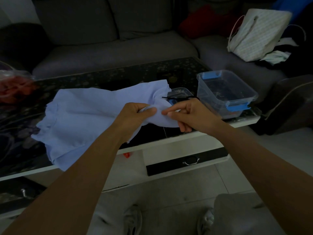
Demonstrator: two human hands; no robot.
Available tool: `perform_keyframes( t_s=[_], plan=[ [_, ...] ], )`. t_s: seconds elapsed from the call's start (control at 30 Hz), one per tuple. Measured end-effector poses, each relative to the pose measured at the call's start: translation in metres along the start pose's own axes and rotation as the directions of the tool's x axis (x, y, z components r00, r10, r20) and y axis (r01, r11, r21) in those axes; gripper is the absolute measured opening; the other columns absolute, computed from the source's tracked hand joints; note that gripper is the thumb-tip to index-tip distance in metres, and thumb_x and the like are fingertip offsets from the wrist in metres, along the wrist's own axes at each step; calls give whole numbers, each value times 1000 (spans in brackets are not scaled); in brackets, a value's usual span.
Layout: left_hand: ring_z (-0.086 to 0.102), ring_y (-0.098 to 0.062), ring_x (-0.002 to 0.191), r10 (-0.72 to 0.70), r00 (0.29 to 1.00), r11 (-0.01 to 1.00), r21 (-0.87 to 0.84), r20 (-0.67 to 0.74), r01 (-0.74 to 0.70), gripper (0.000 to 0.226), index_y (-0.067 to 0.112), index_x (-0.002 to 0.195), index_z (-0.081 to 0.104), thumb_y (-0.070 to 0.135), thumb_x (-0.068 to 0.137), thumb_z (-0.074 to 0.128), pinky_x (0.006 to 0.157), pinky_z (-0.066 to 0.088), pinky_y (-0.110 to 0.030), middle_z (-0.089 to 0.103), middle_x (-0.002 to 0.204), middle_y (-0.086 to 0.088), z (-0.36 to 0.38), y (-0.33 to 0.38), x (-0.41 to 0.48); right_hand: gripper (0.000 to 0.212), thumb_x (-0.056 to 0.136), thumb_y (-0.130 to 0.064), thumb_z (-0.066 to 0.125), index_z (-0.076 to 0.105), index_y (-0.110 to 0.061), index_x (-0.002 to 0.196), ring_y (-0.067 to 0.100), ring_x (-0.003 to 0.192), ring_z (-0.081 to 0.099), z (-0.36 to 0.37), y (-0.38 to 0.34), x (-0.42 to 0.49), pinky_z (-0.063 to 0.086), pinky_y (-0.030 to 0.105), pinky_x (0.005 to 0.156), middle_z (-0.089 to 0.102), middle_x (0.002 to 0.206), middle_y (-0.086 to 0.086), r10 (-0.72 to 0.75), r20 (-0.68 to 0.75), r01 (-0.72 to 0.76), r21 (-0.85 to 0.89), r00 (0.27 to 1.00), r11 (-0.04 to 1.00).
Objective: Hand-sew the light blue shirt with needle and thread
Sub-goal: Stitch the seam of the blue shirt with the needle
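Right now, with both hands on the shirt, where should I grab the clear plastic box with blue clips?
Free your right hand from the shirt and take the clear box by the long wall facing that hand, from above. It looks open-topped, so a grip over the rim, between the blue clips, should hold.

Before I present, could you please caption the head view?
Left hand grips the shirt while right hand pinches it above the table.
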State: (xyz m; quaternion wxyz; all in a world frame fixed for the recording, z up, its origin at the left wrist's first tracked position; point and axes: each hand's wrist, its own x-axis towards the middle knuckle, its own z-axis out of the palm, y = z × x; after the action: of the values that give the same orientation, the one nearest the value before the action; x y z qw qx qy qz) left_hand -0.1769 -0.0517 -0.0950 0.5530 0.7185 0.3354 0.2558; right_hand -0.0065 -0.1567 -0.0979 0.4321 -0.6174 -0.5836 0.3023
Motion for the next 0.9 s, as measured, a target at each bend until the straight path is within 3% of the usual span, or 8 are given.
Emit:
perform_keyframes(
  t_s=[0.13,0.33,0.5,0.63,0.73,0.9],
  plan=[
    [63,-15,90,-5,1000,999,47,7,5,23,3,103,67,19,94,54,77,50,-19,67,98,-12,-2,-2,1,20,95,-15,58,72,-13,108,4,37,46,0,-1,0,43,13,48,54,42,-4,-3,-46,2,-23,999,1000],
    [64,-20,93,-23,1000,999,34,-8,23,19,8,100,69,19,94,55,81,52,-23,69,100,-13,-1,1,-1,21,95,-13,57,71,-14,110,4,38,44,1,-2,-1,44,13,53,51,39,-6,-13,-32,12,-16,999,1000],
    [64,-12,84,-9,1000,1000,-3,7,9,16,10,95,68,17,95,54,70,52,-12,68,94,-9,-1,3,-3,22,96,-11,55,71,-13,112,3,38,44,1,-1,0,43,12,54,50,38,-7,-31,-29,30,-31,999,999],
    [64,-18,89,-10,1000,1000,8,1,10,19,6,99,69,18,95,55,78,53,-21,69,98,-14,-1,1,-3,23,97,-11,54,70,-13,112,4,40,45,0,1,0,44,13,55,50,39,-7,-35,-25,34,-41,999,999],
    [64,-13,83,5,1000,999,35,9,-5,15,12,92,70,18,94,56,71,52,-15,69,90,-7,-1,2,-4,21,97,-11,54,71,-15,109,5,40,45,1,1,0,44,15,55,50,39,-8,-39,-20,38,-58,999,998],
    [63,-2,73,51,999,994,96,11,-52,18,7,94,71,17,94,56,65,48,-9,69,87,-6,1,1,-3,24,94,-5,54,61,-12,117,5,35,43,2,1,2,38,15,44,49,39,-4,9,-17,-11,-87,1000,996]
  ],
)
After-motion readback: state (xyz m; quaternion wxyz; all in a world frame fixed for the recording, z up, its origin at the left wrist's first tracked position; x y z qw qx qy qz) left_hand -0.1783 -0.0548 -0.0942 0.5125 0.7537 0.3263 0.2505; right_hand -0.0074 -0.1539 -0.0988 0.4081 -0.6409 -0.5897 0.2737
